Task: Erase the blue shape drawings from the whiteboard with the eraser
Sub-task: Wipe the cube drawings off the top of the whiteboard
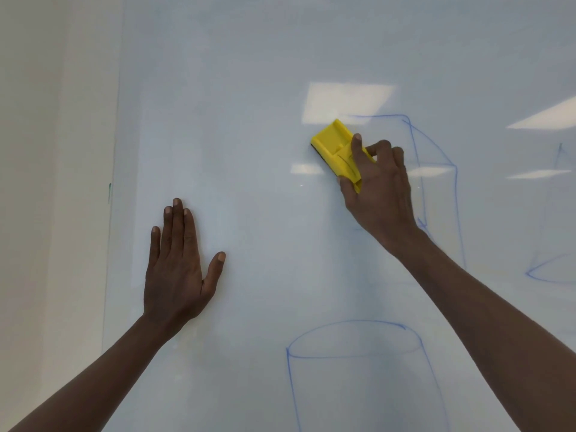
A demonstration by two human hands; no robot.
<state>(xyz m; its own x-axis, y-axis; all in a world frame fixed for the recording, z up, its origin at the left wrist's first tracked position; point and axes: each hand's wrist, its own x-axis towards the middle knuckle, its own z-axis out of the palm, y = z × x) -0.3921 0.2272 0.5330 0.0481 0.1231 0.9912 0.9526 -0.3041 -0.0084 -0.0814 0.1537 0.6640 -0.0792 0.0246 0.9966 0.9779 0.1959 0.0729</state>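
- The right hand (378, 188) grips the yellow eraser (338, 151), thumb on its near edge and fingers curled over the far side, and holds it against the whiteboard (233, 104).
- The eraser sits tilted at the upper left part of the box drawing (436, 169), just under a ceiling-light glare patch; its dark felt edge shows at the lower left corner.
- The left hand (177, 266) lies flat on the board, fingers straight and together, thumb spread, well apart from the eraser and holding nothing (it looks like a brace).
- Step in hand, as I judge it: wiping out the box. Its left side appears already faint or gone, while the top line, right edges and lower right corner are plain blue.
- The next move calls for sweeping the eraser rightward and down across those remaining lines, with the felt kept flat and pressed so no streaks are left.
- After that, two shapes remain: the cylinder (355, 357) low in the middle, untouched, and a cone-like drawing (548, 269) at the right edge, partly cut off by the frame.
- Overall the task looks early, roughly one shape partway done.
- Writing: none can be read. The eraser shows moulded ridges but no legible brand or label, and the board carries no text, only a small green mark (109, 191) near its left edge.
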